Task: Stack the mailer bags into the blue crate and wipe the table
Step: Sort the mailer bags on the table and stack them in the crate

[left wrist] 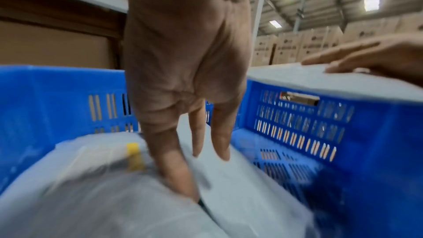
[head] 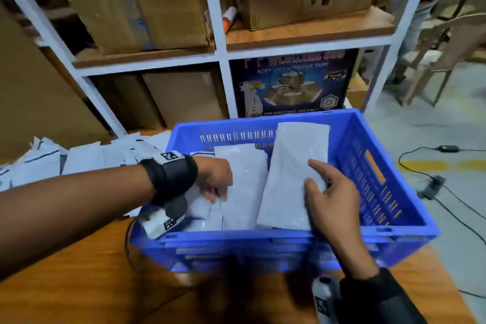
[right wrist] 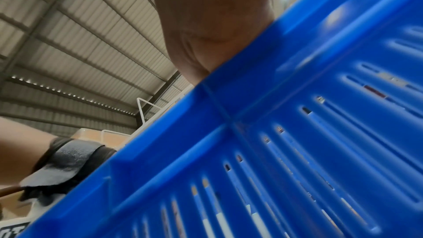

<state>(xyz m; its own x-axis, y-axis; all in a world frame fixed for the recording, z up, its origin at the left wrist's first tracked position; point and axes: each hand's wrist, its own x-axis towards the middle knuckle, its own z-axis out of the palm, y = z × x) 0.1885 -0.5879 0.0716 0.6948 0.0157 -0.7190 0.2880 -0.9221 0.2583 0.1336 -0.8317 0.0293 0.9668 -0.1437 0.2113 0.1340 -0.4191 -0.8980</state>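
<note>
The blue crate (head: 289, 238) stands on the wooden table (head: 79, 271) with several grey mailer bags (head: 242, 179) lying in it. My left hand (head: 215, 181) reaches in from the left. In the left wrist view its fingers (left wrist: 196, 142) point straight down and press between the stacked bags (left wrist: 91, 196). My right hand (head: 328, 192) grips one mailer bag (head: 289, 166) by its near end, holding it tilted over the crate's right half. In the left wrist view that bag (left wrist: 297, 77) sits above the crate wall (left wrist: 57, 97), under my right hand (left wrist: 366, 55). The right wrist view shows mostly the crate's slotted wall (right wrist: 297, 133).
A loose pile of mailer bags (head: 65, 160) lies on the table left of the crate. White shelving (head: 221, 47) with cardboard cartons stands right behind. Off the table's right edge the floor holds cables (head: 434, 184) and a chair (head: 447, 55).
</note>
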